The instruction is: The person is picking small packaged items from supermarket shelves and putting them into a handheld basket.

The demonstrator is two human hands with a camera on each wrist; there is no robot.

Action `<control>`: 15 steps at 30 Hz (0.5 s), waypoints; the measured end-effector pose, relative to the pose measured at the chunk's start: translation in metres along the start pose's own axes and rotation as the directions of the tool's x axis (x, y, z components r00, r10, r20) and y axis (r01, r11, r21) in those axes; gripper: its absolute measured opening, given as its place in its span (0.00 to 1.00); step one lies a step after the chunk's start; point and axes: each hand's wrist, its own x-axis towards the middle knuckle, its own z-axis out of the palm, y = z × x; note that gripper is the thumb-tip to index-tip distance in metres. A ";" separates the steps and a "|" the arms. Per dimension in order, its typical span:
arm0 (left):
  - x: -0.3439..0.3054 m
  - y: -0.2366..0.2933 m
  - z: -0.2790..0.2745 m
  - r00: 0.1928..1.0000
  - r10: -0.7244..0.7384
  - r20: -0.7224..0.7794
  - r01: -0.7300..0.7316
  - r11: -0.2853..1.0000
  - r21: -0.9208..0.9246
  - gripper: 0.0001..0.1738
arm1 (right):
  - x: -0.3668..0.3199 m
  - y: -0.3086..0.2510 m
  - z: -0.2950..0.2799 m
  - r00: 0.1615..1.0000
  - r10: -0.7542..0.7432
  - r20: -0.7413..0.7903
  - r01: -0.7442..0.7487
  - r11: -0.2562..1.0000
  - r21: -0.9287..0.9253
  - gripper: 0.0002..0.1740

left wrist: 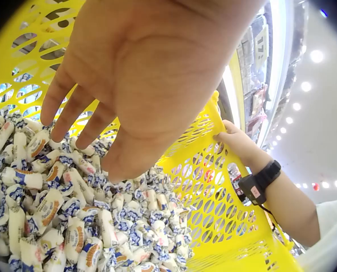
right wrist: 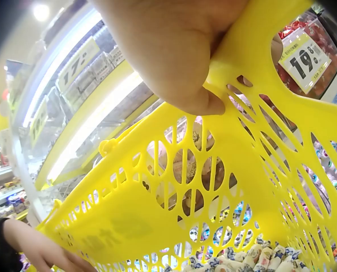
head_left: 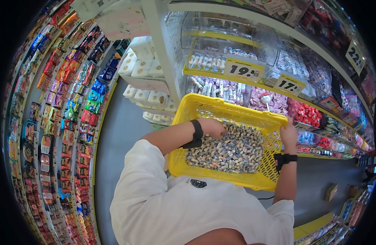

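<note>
A yellow plastic basket [head_left: 233, 105] with perforated walls is held in front of the body. Many small wrapped candies [head_left: 231, 153], white with blue twisted ends, fill its bottom. My left hand [head_left: 212, 127] reaches inside, and in the left wrist view its slightly bent fingers [left wrist: 92, 127] point down with the tips at the candy pile. No candy shows in that palm. At the basket's right end, my right hand [head_left: 288, 132] grips the rim; its thumb [right wrist: 211, 105] lies over the inner wall in the right wrist view.
Candy bins [head_left: 220, 57] with price tags stand on the shelf just behind the basket. Boxed paper packs [head_left: 145, 67] are stacked beside a white post [head_left: 161, 45]. Snack shelves [head_left: 61, 102] line the left side, across a grey floor [head_left: 114, 134]. A cardboard box [head_left: 331, 192] lies at the right.
</note>
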 end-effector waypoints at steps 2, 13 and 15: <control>0.014 -0.017 0.024 1.000 0.016 -0.002 -0.015 1.000 0.014 0.21 | -0.001 -0.001 0.000 1.000 0.007 0.005 -0.007 1.000 -0.001 0.26; -0.004 -0.003 0.012 0.994 -0.078 0.073 0.077 0.997 0.023 0.18 | -0.009 -0.014 -0.011 0.999 0.030 -0.017 -0.029 0.999 0.040 0.25; 0.001 -0.008 0.019 0.992 -0.086 0.095 0.083 0.996 0.033 0.17 | -0.009 -0.014 -0.011 0.999 0.036 -0.015 -0.035 0.999 0.016 0.25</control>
